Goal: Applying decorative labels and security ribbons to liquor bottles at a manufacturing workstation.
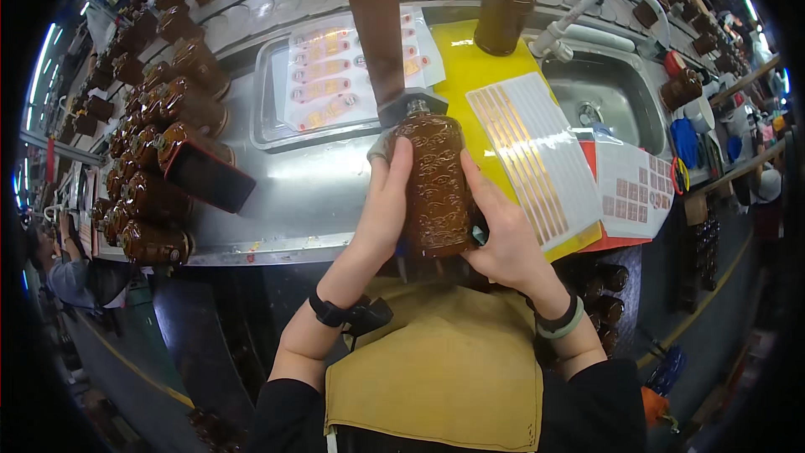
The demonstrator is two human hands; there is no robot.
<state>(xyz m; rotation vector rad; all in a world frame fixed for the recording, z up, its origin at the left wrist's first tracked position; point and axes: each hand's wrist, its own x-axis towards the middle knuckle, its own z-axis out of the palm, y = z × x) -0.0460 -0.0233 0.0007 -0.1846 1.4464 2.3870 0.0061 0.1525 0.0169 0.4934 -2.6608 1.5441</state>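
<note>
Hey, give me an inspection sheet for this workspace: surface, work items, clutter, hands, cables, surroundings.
Surface: metal bench, shiny, with small scraps near its front edge.
Work items: embossed brown bottle held up; striped sticker sheet on a yellow mat; more stickers over a metal tray.
Clutter: crowded brown bottles at left, with a dark red-edged flat object against them.
Hands: left hand and right hand grip the bottle's opposite sides.
Cables: nothing clearly seen.
Surroundings: sink with curved faucet at right; another person at far left.
</note>
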